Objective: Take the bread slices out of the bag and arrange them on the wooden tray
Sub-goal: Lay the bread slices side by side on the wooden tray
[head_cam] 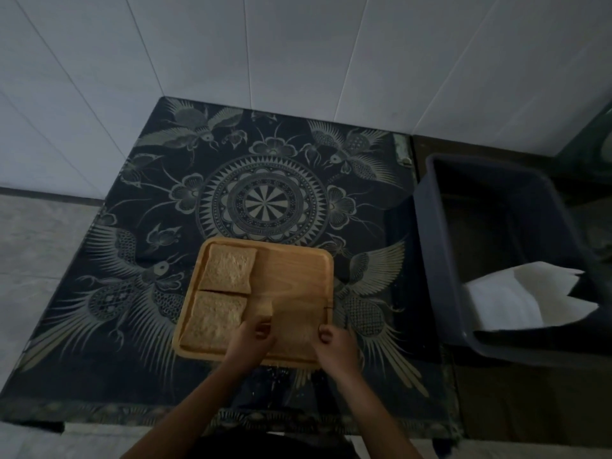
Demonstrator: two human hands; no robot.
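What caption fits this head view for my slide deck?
Both hands lower a third bread slice onto the wooden tray.

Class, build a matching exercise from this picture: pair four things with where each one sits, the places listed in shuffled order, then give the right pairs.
Things:
1. far bread slice
2. near bread slice
3. white paper
4. wooden tray

Places:
A. inside the dark bin
B. on the patterned cloth
C. tray's far left corner
D. tray's near left corner, beside the left hand

Pairs: 1-C, 2-D, 3-A, 4-B
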